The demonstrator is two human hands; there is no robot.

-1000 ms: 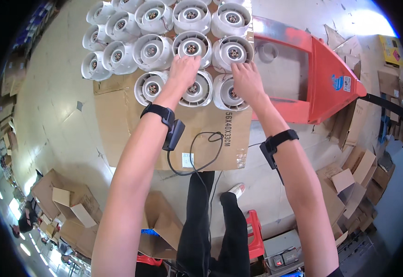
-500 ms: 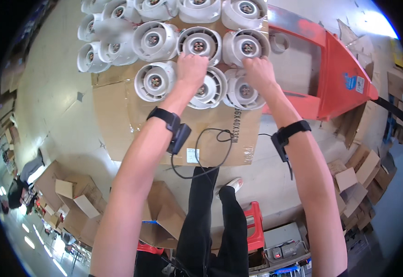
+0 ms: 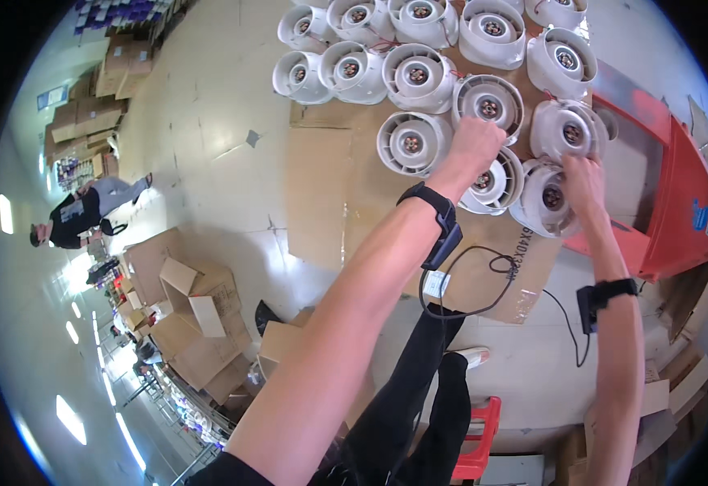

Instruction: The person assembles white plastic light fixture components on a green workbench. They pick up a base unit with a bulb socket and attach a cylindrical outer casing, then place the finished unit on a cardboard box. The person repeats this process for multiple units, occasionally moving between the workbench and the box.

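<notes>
Several white round fan housings (image 3: 416, 77) with finned rings and copper-coloured windings at their centres stand in rows on a large flat cardboard box. My left hand (image 3: 481, 142) has its fingers closed on the near rim of one fan housing (image 3: 487, 99), just behind another housing (image 3: 493, 185). To its right, my right hand (image 3: 584, 178) grips the near edge of a slightly blurred fan housing (image 3: 566, 123). Below that one sits a further housing (image 3: 542, 202), close beside my right wrist. The fingertips of both hands are partly hidden behind the rims.
The cardboard box (image 3: 321, 194) has a loose black cable (image 3: 471, 312) at its near edge. A red pallet jack (image 3: 686, 211) stands at the right. Opened cartons (image 3: 196, 320) are on the left, a red stool (image 3: 479, 441) below. A person (image 3: 86, 212) is far left.
My view has turned left, so the fans and box appear farther right. Both hands stay at the same two fan housings; the right one now looks blurred.
</notes>
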